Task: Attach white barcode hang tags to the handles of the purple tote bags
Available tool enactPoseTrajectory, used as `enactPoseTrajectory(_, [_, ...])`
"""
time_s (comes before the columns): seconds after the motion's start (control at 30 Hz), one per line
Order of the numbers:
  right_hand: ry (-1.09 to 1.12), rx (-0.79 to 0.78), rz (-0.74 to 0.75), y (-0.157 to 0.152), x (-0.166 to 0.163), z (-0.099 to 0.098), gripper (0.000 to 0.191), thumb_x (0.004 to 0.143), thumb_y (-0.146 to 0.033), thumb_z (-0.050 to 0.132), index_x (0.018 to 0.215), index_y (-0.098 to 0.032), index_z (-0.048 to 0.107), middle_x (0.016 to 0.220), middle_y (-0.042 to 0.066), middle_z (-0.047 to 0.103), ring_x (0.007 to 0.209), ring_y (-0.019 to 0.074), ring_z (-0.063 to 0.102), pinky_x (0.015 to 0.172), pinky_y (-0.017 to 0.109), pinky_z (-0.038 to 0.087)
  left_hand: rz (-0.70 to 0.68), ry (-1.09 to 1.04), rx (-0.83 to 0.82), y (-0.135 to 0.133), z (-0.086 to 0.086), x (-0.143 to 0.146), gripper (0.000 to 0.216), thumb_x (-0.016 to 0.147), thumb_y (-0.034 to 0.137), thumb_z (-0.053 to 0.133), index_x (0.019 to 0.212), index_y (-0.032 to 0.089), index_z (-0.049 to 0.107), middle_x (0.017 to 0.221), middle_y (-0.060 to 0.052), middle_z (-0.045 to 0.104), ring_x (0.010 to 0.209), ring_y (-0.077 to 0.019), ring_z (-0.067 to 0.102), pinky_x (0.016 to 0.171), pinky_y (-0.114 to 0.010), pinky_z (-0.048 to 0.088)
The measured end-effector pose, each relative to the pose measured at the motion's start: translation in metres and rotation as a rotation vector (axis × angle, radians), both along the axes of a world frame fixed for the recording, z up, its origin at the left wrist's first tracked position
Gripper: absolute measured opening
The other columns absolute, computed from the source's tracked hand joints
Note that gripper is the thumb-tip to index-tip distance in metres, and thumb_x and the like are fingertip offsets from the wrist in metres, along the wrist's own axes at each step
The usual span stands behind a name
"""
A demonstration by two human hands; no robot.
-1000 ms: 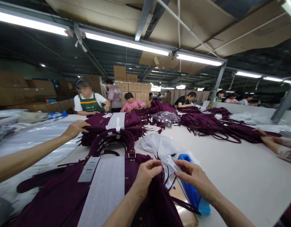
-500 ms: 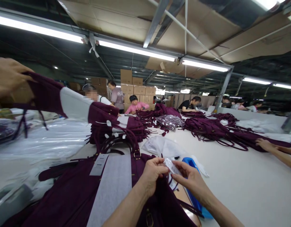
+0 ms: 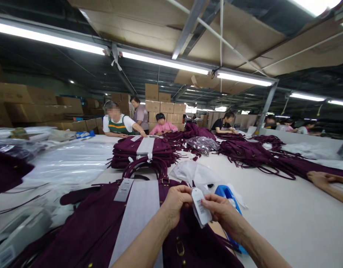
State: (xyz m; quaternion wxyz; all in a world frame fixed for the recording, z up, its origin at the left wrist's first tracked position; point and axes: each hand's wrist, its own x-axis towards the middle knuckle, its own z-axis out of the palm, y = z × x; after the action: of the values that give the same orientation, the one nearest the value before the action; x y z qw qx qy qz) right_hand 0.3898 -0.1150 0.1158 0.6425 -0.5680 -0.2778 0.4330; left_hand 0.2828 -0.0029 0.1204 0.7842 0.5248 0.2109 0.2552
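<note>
One small white rectangular barcode hang tag (image 3: 201, 211) is pinched between the fingers of the left hand (image 3: 177, 201) and right hand (image 3: 222, 213), above one dark purple suede handbag (image 3: 85, 227). Its long axis is held nearly upright, with the barcode faced toward the camera. A second, grey paper tag (image 3: 123, 190) lies on the handbag.

Pinched between my left hand (image 3: 177, 201) and my right hand (image 3: 223, 212), the hang tag (image 3: 201, 210) is smooth white card with dark print. Under my wrists, the purple bag (image 3: 85, 230) is matt, napped cloth with a suede look. It carries a small, shiny, brass-coloured metal buckle (image 3: 179, 247). Left of my left hand, a white band (image 3: 138, 219) across the bag looks like soft, matt tissue paper. Just beyond my right hand, a blue holder (image 3: 226, 193) is smooth, glossy plastic. The table (image 3: 285, 223), right of my hands, is smooth, matt and off-white. Far left of my hands, clear plastic sheets (image 3: 68, 163) lie glossy and crinkled.
</note>
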Motion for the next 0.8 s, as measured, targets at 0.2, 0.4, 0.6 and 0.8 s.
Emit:
enactPoseTrajectory(0.2, [0.138,0.046,0.023,-0.001,-0.008,0.006,0.030,0.054,-0.034,0.078,0.068,-0.014,0.059,0.060,0.000,0.056,0.051,0.0095,0.048,0.048,0.020,0.034,-0.029,-0.003,0.020,0.000,0.003,-0.009,0.013,0.043,0.010,0.056,0.055,0.012,0.056,0.048,0.002,0.052,0.045,-0.0060,0.041,0.047,-0.020,0.027])
enactPoseTrajectory(0.4, [0.228,0.072,-0.089,0.003,-0.008,0.008,0.030,0.051,-0.029,0.079,0.067,-0.013,0.060,0.057,-0.001,0.056,0.048,0.0085,0.047,0.043,0.018,0.035,-0.009,0.125,0.146,-0.003,0.004,-0.019,0.011,0.042,0.008,0.052,0.051,0.012,0.056,0.045,0.002,0.051,0.045,-0.0079,0.042,0.048,-0.022,0.030])
enactPoseTrajectory(0.6, [0.355,0.085,-0.142,0.003,-0.003,0.005,0.014,0.059,-0.017,0.070,0.070,-0.013,0.062,0.059,0.000,0.056,0.050,0.0111,0.050,0.046,0.021,0.043,0.024,0.154,0.153,0.008,0.005,-0.030,0.010,0.042,0.008,0.053,0.051,0.012,0.056,0.047,0.002,0.052,0.045,-0.0067,0.042,0.049,-0.021,0.030])
enactPoseTrajectory(0.8, [0.403,0.030,-0.189,-0.002,-0.007,0.013,0.006,0.064,-0.010,0.061,0.070,-0.012,0.063,0.066,0.004,0.062,0.057,0.0158,0.057,0.051,0.024,0.049,0.031,0.107,-0.010,0.030,0.011,-0.047,0.017,0.043,0.016,0.061,0.059,0.013,0.054,0.058,0.000,0.058,0.054,-0.0083,0.049,0.052,-0.020,0.031])
